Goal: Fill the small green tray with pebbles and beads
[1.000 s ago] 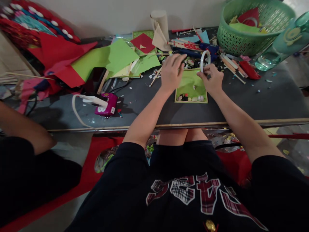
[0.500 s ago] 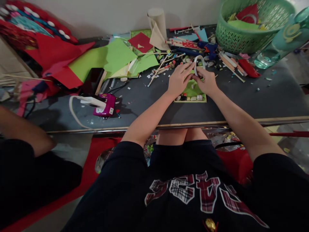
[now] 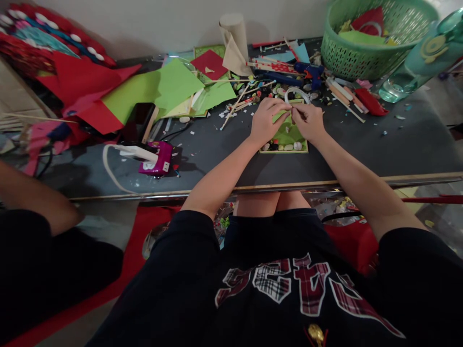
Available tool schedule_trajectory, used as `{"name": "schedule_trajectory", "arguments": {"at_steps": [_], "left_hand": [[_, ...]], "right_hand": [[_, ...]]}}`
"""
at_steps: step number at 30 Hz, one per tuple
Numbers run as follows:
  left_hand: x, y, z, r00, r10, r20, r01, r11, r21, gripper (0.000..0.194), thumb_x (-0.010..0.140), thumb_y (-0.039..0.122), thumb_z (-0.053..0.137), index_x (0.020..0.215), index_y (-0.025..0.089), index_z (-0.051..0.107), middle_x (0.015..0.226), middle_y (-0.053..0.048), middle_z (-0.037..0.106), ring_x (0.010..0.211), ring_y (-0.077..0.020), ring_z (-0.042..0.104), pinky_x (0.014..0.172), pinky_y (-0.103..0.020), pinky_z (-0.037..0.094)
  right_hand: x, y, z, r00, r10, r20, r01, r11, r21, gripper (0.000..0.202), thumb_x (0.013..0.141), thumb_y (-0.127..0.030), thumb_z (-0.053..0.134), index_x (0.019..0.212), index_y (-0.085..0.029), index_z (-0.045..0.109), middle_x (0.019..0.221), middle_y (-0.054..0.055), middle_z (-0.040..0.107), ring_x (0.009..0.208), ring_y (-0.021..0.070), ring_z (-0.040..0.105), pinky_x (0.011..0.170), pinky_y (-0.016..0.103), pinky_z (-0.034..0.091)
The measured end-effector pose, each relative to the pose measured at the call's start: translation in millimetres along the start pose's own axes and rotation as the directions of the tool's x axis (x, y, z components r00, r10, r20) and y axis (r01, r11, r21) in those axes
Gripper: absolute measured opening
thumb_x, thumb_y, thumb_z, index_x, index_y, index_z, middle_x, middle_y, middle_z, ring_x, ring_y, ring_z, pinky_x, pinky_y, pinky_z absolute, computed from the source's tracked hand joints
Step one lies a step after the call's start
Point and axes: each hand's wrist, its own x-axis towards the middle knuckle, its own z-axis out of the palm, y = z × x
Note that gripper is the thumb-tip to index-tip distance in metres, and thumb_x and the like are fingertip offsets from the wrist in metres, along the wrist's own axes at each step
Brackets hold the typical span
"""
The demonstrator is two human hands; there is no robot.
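Note:
A white curved strip (image 3: 295,90), bent into a loop, stands up behind my fingertips. My right hand (image 3: 310,121) pinches its lower end between thumb and fingers. From the other side my left hand (image 3: 266,120) brings its bent fingers and thumb to the same end, also gripping there. Both hands are over a green panel (image 3: 285,134) with a pale border, lying on the table. Along its near edge sits a row of small pebbles (image 3: 288,147), white, black and yellowish. My fingers hide part of the panel and the exact hold on the strip.
Green paper (image 3: 179,82) and red felt-like sheets (image 3: 92,86) lie to the left, near a purple socket adapter (image 3: 157,158) with a white plug and cable. Behind are a cardboard tube (image 3: 235,33), sticks, and a blue glue gun (image 3: 311,71). A green basket (image 3: 358,60) and a bottle (image 3: 415,67) stand right.
The white loop has tipped and turned; its arc now shows wider and lower behind my fingers. My hands have barely shifted, and their fingertips stay close together.

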Motion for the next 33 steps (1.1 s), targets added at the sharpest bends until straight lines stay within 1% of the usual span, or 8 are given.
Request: {"name": "schedule_trajectory", "arguments": {"at_steps": [9, 16, 19, 22, 25, 27, 29, 33], "left_hand": [[1, 5, -8.7, 0.989, 0.08, 0.125, -0.086, 0.995, 0.047, 0.066, 0.099, 0.073, 0.022, 0.11, 0.026, 0.067, 0.121, -0.012, 0.071, 0.125, -0.0294, 0.061, 0.112, -0.055, 0.044], [2, 10, -8.5, 0.978, 0.158, 0.138, -0.168, 0.984, 0.066, 0.062, 0.102, 0.067, 0.02, 0.106, 0.025, 0.065, 0.117, -0.012, 0.07, 0.123, -0.0285, 0.063, 0.109, -0.053, 0.048], [3, 11, -9.8, 0.987, 0.141, 0.071, -0.145, 0.988, 0.051, 0.061, 0.103, 0.065, 0.018, 0.104, 0.026, 0.064, 0.116, -0.012, 0.07, 0.12, -0.0267, 0.065, 0.109, -0.051, 0.048], [3, 4, -8.0, 0.999, 0.002, -0.044, -0.003, 1.0, -0.024, 0.06, 0.101, 0.068, 0.02, 0.104, 0.028, 0.064, 0.116, -0.012, 0.069, 0.117, -0.0252, 0.065, 0.097, -0.045, 0.055], [3, -12, -0.8, 0.993, -0.114, 0.013, 0.114, 0.987, -0.116, 0.063, 0.1, 0.072, 0.021, 0.113, 0.028, 0.065, 0.127, -0.014, 0.065, 0.118, -0.0261, 0.065, 0.085, -0.041, 0.058], [2, -23, 4.5, 0.99, -0.114, 0.088, 0.125, 0.982, -0.142, 0.063, 0.1, 0.071, 0.025, 0.123, 0.027, 0.064, 0.135, -0.015, 0.061, 0.126, -0.0272, 0.062, 0.088, -0.04, 0.058], [2, -31, 8.4, 0.988, -0.104, 0.113, 0.123, 0.978, -0.169, 0.061, 0.101, 0.069, 0.029, 0.128, 0.027, 0.064, 0.139, -0.016, 0.059, 0.132, -0.0273, 0.058, 0.09, -0.039, 0.058], [1, -34, 11.6, 0.989, -0.101, 0.11, 0.124, 0.965, -0.231, 0.053, 0.101, 0.064, 0.038, 0.13, 0.027, 0.063, 0.14, -0.014, 0.058, 0.134, -0.0255, 0.057, 0.087, -0.034, 0.059]], "right_hand": [[0, 2, 3, 0.999, 0.009, -0.05, -0.015, 0.994, -0.109, 0.045, 0.091, -0.056, 0.049, 0.057, -0.026, 0.048, 0.053, 0.003, 0.046, 0.059, 0.0187, 0.051, 0.073, 0.038, 0.055], [5, 4, 3, 0.998, 0.022, -0.05, -0.016, 0.994, 0.11, 0.056, 0.084, -0.063, 0.053, 0.051, -0.024, 0.031, 0.052, -0.001, 0.026, 0.053, 0.0126, 0.033, 0.058, 0.033, 0.046], [10, 25, 3, 0.982, 0.077, -0.173, -0.05, 0.986, 0.157, 0.056, 0.085, -0.072, 0.049, 0.056, -0.024, 0.05, 0.053, 0.0, 0.039, 0.055, 0.0156, 0.043, 0.061, 0.037, 0.05], [11, 48, -3, 0.96, 0.137, -0.243, -0.119, 0.989, 0.089, 0.059, 0.089, -0.076, 0.045, 0.066, -0.024, 0.061, 0.061, 0.004, 0.055, 0.074, 0.0256, 0.061, 0.08, 0.049, 0.054], [9, 59, -10, 0.953, 0.127, -0.276, -0.142, 0.989, -0.035, 0.052, 0.085, -0.076, 0.058, 0.076, -0.026, 0.068, 0.084, 0.011, 0.068, 0.111, 0.0358, 0.059, 0.107, 0.061, 0.043], [8, 57, -11, 0.943, 0.102, -0.317, -0.127, 0.99, -0.057, 0.047, 0.084, -0.075, 0.063, 0.092, -0.029, 0.073, 0.108, 0.011, 0.071, 0.127, 0.0363, 0.05, 0.116, 0.06, 0.036], [9, 50, -9, 0.955, 0.068, -0.288, -0.081, 0.996, -0.033, 0.045, 0.086, -0.073, 0.063, 0.102, -0.032, 0.075, 0.123, 0.009, 0.069, 0.131, 0.0347, 0.049, 0.117, 0.058, 0.036], [13, 45, -1, 0.992, 0.026, -0.121, -0.017, 0.997, 0.074, 0.048, 0.086, -0.074, 0.062, 0.094, -0.029, 0.077, 0.127, 0.007, 0.068, 0.125, 0.0339, 0.058, 0.113, 0.06, 0.042]]}}
